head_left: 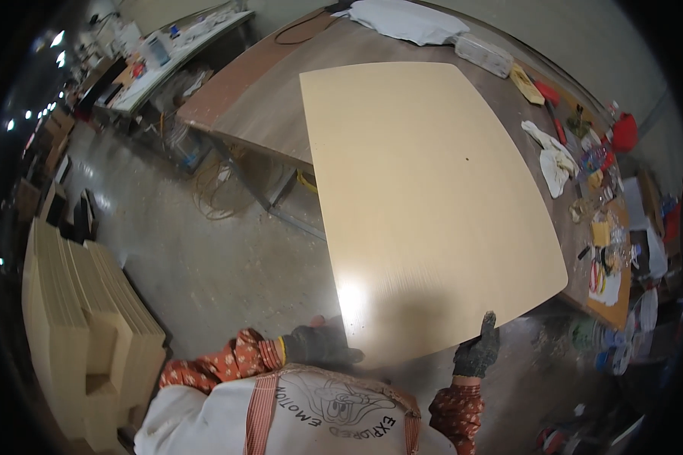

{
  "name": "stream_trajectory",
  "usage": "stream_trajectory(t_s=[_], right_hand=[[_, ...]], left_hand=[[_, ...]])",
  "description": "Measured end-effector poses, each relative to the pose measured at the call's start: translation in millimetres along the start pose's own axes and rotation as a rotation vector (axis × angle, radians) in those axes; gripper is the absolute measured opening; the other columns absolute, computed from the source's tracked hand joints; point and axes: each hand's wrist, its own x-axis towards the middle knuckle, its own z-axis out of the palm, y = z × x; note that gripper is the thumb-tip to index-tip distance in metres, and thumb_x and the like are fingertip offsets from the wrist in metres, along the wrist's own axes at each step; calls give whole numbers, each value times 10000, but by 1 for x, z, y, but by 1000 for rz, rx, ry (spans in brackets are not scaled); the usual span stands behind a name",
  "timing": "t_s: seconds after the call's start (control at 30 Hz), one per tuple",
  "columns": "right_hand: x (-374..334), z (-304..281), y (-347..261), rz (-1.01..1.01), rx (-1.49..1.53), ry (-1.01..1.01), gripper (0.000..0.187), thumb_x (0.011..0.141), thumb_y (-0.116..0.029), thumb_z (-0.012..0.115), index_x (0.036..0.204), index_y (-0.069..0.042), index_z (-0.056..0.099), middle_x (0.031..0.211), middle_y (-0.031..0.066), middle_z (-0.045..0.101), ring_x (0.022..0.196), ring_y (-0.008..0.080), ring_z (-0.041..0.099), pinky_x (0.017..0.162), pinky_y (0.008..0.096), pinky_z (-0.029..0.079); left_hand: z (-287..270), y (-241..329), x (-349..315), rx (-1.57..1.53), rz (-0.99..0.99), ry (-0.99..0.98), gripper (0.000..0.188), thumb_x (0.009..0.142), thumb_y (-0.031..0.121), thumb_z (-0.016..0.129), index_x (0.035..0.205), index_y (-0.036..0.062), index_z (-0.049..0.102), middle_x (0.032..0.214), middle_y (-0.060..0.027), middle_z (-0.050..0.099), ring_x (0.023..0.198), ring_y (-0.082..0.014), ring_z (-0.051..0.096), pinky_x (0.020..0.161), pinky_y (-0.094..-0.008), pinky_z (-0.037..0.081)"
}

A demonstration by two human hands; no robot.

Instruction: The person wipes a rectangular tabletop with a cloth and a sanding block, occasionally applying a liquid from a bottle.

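While both gloved hands grip its near edge, a large pale beige panel lies flat over the brown surface, its near end overhanging toward the person. Left hand, in a dark glove, is clenched on the near-left corner of the panel; right hand, likewise gloved, grasps the near-right edge with fingers raised over the top face. Sleeves are red with a light pattern; a pale apron covers the torso at the near edge. Along the right side of the surface lies clutter: a white cloth, a red-handled tool, a clear plastic box at the far end, and small mixed items too small to identify. A white sheet rests at the far end. To the near left, a stack of pale cut boards stands on the concrete floor. A coiled orange cable lies on the floor beneath the surface's left side. A cluttered workbench stands far left.
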Motion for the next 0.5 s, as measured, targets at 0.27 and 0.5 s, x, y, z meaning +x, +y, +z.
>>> stream_trajectory(t_s=[0.27,0.5], right_hand=[[-19,10,17,-177,-522,49,434,943,-283,516,1232,37,475,1093,128,590,919,230,584,768,347,502],[-31,28,20,-102,-444,279,378,934,-268,526,1175,23,534,1065,134,617,881,248,609,759,370,511]], left_hand=[[-83,2,15,-252,452,301,334,897,289,530,1147,68,543,1068,-176,569,995,-291,548,855,-399,437],[-94,-100,100,178,649,776,498,877,449,525,1270,143,509,1289,-153,489,1268,-333,381,1103,-490,227]])
